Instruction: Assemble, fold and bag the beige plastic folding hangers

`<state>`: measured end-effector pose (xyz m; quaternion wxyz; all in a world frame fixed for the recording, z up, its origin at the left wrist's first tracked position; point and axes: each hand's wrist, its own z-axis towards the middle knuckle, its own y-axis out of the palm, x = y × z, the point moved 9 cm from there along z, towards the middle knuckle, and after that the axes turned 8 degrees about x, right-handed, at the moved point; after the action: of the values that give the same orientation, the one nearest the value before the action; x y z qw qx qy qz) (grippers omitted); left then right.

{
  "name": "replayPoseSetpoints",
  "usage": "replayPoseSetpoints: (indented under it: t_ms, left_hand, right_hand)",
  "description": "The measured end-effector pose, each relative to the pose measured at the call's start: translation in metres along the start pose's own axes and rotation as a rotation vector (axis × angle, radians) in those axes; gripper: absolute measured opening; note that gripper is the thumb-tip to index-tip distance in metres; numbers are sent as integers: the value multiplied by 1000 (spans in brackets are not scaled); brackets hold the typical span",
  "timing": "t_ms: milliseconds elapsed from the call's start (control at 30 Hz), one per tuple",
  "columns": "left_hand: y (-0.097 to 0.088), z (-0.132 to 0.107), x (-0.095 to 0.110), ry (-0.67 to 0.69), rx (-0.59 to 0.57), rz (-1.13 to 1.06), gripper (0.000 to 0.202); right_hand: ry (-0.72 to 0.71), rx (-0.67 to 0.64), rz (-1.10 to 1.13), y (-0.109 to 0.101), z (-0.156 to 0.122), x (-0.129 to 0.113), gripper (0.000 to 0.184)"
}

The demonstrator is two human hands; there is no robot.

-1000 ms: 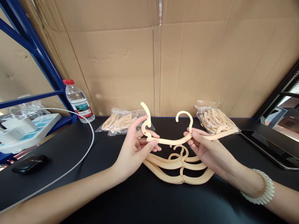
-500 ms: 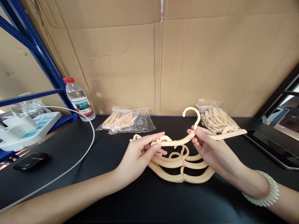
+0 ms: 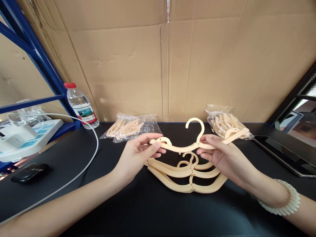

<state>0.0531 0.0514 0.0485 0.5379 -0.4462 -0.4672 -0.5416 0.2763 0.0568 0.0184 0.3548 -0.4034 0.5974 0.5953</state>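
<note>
You're at a small assembly bench, workshop or warehouse sort. Black table (image 3: 61, 171); cardboard (image 3: 123, 65) walls its back edge; blue steel rack (image 3: 32, 103) at left. Bags (image 3: 130, 126) of plastic parts along that edge, hangers (image 3: 187, 174) stacked mid-table, power strip (image 3: 41, 131) past the left edge.

- The beige plastic hanger (image 3: 182, 148) was held level in the air, with its hook pointing up.
- The pile of hangers (image 3: 187, 188) lay flat just under it.

No legible txt anywhere; water bottle (image 3: 80, 107) label too small/blurry to read.
</note>
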Motion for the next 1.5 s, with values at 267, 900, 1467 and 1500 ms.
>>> replayPoseSetpoints:
  t_ms: [267,900,1467,1500]
  left_hand:
    - [10,-4,2,-27,-14,-95,17]
    - [28,-16,6,83,-124,72,20]
    - [33,-21,18,207,-131,136,10]
    - [33,-22,18,210,-142,127,10]
  right_hand:
    - [-19,-22,-305,9,-8,10,61]
    - [-227,-335,-696,42,-33,6,34]
    - [-126,-143,-567,36,-27,9,31]
    - [-122,-140,-569,36,-28,9,31]
